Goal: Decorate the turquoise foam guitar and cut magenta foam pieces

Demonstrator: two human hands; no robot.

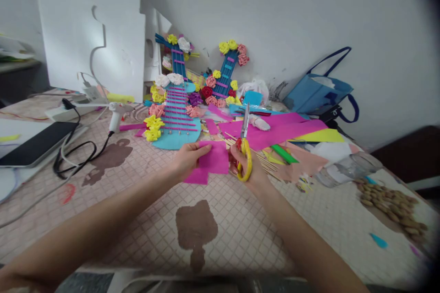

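Note:
Pinched between the thumb and fingers of my left hand is a magenta paper piece, held above the table. Yellow-handled scissors are in my right hand, their blades pointing up and away from me. The fingertips of my right hand are at the right edge of the magenta paper. Just beyond my left hand lies a light-blue guitar-shaped craft with pink strips and paper flowers. Larger magenta sheets spread out behind the scissors.
A white glue gun and a black tablet with cables are at the left. A second flowered craft leans on the wall. At the right are a blue bag, a clear jar and a pile of nuts.

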